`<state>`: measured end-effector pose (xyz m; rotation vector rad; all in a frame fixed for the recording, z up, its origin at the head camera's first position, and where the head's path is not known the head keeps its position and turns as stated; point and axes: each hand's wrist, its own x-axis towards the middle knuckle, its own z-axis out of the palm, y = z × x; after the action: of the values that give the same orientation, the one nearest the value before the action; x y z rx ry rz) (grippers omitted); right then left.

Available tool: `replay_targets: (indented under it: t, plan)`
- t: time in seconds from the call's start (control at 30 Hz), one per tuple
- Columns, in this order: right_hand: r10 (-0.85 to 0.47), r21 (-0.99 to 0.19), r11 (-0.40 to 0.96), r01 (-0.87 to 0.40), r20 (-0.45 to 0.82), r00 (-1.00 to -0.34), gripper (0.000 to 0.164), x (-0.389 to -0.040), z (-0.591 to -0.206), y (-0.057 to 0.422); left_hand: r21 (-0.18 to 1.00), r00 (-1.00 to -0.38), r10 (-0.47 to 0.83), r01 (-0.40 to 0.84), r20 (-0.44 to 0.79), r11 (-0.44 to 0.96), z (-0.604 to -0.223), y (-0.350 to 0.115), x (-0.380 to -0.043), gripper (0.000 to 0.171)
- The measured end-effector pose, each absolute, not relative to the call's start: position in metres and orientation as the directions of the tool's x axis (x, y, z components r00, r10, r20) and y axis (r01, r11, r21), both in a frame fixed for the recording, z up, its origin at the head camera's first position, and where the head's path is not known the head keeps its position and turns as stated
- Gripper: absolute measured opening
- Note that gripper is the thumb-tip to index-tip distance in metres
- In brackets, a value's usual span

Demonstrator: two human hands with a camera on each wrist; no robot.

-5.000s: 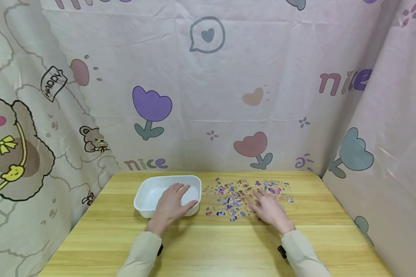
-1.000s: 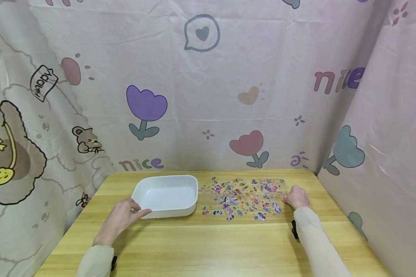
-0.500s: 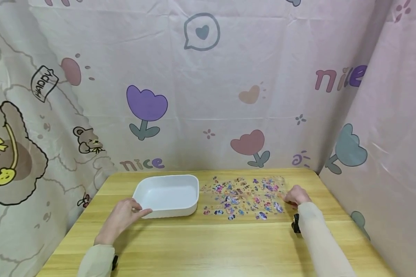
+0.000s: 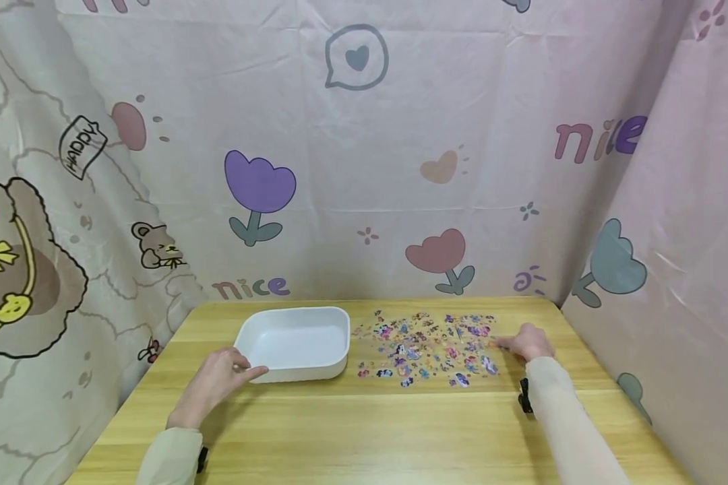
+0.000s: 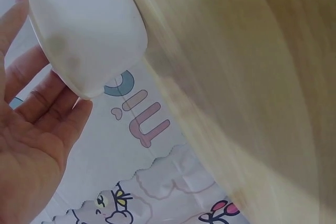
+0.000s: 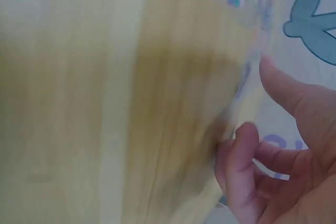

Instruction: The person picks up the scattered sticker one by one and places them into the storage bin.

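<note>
In the head view, a white plastic basin (image 4: 297, 343) stands on the wooden table's left side. My left hand (image 4: 215, 377) holds its near left corner, thumb along the front wall; the left wrist view shows the fingers bent against the basin's (image 5: 84, 30) outer wall. To the basin's right lies a clear sheet with small colourful stickers (image 4: 425, 350). My right hand (image 4: 528, 342) is at the sheet's right edge, one digit stretched toward it. In the right wrist view the right hand (image 6: 283, 145) has its thumb extended and other fingers loosely bent, a gap between them.
The wooden table (image 4: 364, 431) runs back to a printed cloth (image 4: 364, 135) with tulips and lettering. More printed cloth hangs at the left and right sides. A black wrist strap (image 4: 524, 396) shows at the right sleeve (image 4: 573, 424).
Five seconds ago my left hand was over the basin and my right over the stickers; both have moved outward. Since half a second ago my right hand has shifted slightly right, one digit straightened.
</note>
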<state>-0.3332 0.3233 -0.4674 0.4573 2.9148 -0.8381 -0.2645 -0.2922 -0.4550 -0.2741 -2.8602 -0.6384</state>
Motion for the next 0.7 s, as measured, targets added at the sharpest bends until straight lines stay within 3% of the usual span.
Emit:
replay_targets:
  t: [0.1,0.23,0.5,0.7]
  plan:
    - [0.281,-0.424,0.857,0.292,-0.09,-0.956,0.058,-0.334,-0.468,0.32,0.401,-0.964,0.131,0.217,0.23,0.89,-0.456,-0.293,-0.265,0.05]
    - [0.299,-0.387,0.874,0.296,-0.053,-0.953,0.056,-0.337,-0.471,0.315,0.4,-0.963,0.135,0.221,0.232,0.89,-0.456,-0.293,-0.265,0.049]
    - [0.315,-0.403,0.861,0.309,-0.054,-0.947,0.053,-0.343,-0.47,0.313,0.401,-0.959,0.132,0.226,0.249,0.888,-0.456,-0.291,-0.264,0.047]
    - [0.267,-0.469,0.831,0.299,-0.136,-0.954,0.047,-0.343,-0.465,0.314,0.403,-0.962,0.125,0.218,0.244,0.889,-0.455,-0.292,-0.263,0.048]
